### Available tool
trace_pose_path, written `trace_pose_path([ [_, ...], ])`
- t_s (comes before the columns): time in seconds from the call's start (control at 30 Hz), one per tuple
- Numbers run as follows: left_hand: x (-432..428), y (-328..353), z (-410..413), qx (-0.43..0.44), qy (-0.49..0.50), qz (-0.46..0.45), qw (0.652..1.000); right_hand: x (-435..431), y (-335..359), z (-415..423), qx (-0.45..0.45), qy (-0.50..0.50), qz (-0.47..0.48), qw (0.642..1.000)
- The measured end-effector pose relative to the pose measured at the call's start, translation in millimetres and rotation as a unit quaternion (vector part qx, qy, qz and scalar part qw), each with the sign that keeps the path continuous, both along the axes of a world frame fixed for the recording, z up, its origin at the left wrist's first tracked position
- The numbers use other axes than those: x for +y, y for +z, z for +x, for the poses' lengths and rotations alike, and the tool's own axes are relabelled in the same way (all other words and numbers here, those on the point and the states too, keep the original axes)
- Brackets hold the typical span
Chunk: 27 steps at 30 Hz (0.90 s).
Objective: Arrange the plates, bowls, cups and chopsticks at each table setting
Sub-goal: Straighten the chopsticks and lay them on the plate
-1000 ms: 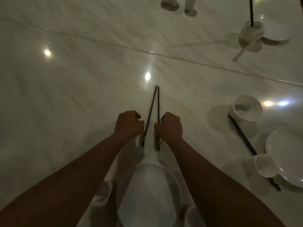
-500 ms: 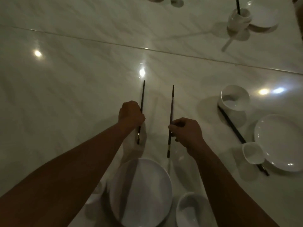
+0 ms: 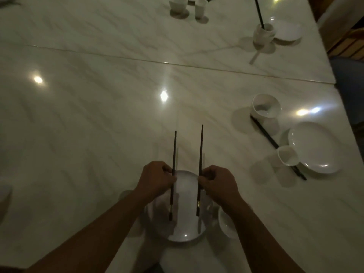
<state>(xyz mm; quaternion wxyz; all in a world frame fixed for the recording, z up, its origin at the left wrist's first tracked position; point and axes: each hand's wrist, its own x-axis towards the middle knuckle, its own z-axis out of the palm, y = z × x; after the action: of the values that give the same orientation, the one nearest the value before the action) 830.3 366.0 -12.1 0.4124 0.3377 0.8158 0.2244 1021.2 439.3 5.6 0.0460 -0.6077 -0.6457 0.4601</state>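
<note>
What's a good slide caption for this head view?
Each hand, left and right, holds one chopstick above a plate.

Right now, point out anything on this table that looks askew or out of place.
At the right-hand setting, a chopstick lies diagonally between the bowl and the small cup, its end under the cup. At the far setting, another chopstick stands in a cup.
</note>
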Motion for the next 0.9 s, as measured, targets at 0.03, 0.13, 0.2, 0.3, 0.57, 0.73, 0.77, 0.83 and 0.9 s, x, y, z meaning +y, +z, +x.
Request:
trace_pose_path([
  [0.03,-10.7,-3.4,7.4,0.000,-0.006,-0.001,1.000,-7.4,2.8,2.8,-0.002,-0.003,0.007,1.000],
  [0.13,-34.6,-10.5,27.0,0.006,-0.028,-0.005,1.000,-29.2,9.1,9.5,-0.007,-0.007,0.024,1.000],
  [0.2,-44.3,-13.0,35.2,0.017,-0.034,-0.007,0.999,-42.8,11.3,11.7,-0.017,-0.004,0.040,0.999],
  [0.3,-50.7,-14.9,42.5,0.022,-0.037,0.002,0.999,-61.0,11.0,12.1,-0.046,0.014,0.068,0.997],
  [0.57,-53.1,-14.7,42.7,0.036,-0.043,0.009,0.998,-89.7,-4.6,3.0,-0.081,0.038,0.063,0.994],
  [0.73,-52.3,-12.8,41.5,0.040,-0.046,0.023,0.998,-93.7,-13.8,-1.0,-0.079,0.047,0.045,0.995],
  [0.77,-52.2,-12.2,41.0,0.040,-0.047,0.025,0.998,-93.6,-14.9,-1.3,-0.079,0.046,0.043,0.995],
  [0.83,-51.2,-11.4,39.7,0.043,-0.051,0.025,0.997,-93.2,-17.0,-1.8,-0.077,0.040,0.037,0.995],
  [0.9,-50.2,-11.1,38.9,0.041,-0.054,0.026,0.997,-92.8,-19.9,-1.0,-0.078,0.035,0.031,0.996],
])
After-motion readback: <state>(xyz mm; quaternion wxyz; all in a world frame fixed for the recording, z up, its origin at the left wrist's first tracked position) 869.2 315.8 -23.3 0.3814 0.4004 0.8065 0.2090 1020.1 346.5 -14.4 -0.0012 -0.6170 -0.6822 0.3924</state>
